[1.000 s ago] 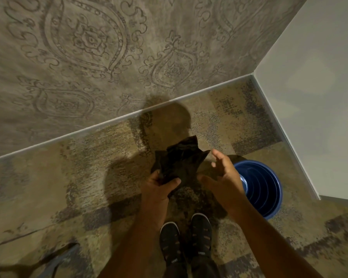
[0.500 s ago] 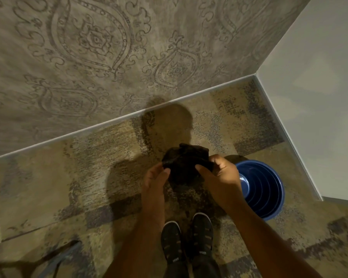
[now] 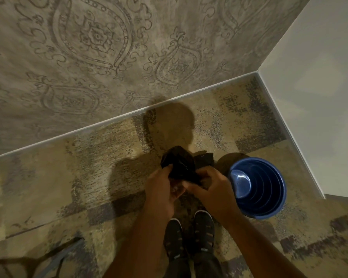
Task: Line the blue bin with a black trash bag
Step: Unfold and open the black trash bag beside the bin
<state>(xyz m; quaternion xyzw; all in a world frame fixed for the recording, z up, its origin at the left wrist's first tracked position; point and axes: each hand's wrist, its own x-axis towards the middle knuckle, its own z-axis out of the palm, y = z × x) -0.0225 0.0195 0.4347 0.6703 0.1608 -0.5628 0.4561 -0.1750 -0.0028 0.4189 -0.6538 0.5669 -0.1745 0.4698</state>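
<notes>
Person seen from above, arms bare to the edge of view.
Below the left hand [image 3: 159, 193] and right hand [image 3: 215, 189], dark trousers [image 3: 197, 265] and black white-soled shoes [image 3: 191, 237].

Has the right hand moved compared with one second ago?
Yes. The right hand, then open beside the blue bin, has come left, away from its rim, and closed on the black bag.

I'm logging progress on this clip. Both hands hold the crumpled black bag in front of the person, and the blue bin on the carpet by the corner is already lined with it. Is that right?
Not quite. The head view shows the blue bin bare inside, not lined. The rest holds: the left hand and right hand both grip the crumpled black bag in front of the person, and the bin stands on the carpet by the corner.
</notes>
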